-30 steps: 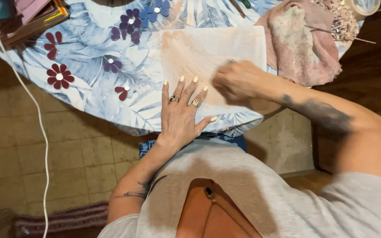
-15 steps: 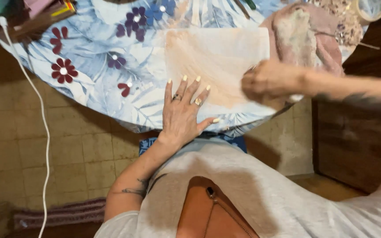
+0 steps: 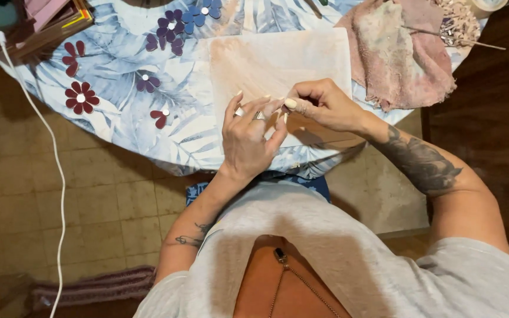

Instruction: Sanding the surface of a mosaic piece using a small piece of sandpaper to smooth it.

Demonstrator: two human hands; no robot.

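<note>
My left hand (image 3: 245, 138) lies palm down on a white sheet (image 3: 266, 59) stained pale pink. Its fingers are apart, it wears rings, and it holds nothing. My right hand (image 3: 325, 106) sits just right of it, with its fingers pinched together against the left hand's fingertips. I see nothing in that pinch. The sheet rests on a round table under a blue leaf-and-flower tablecloth (image 3: 119, 112), close to the near edge.
A crumpled pink cloth (image 3: 402, 59) lies right of the sheet, with a thin stick (image 3: 443, 35) and small pale bits (image 3: 458, 20) beyond it. A box of coloured things (image 3: 36, 23) sits far left, and a white cable (image 3: 54, 159) hangs to the tiled floor. A brown bag (image 3: 278, 288) rests against my front.
My right hand has come from the sheet's right side leftward to my left hand's fingertips and pinched shut. My left hand has stayed flat on the sheet.
</note>
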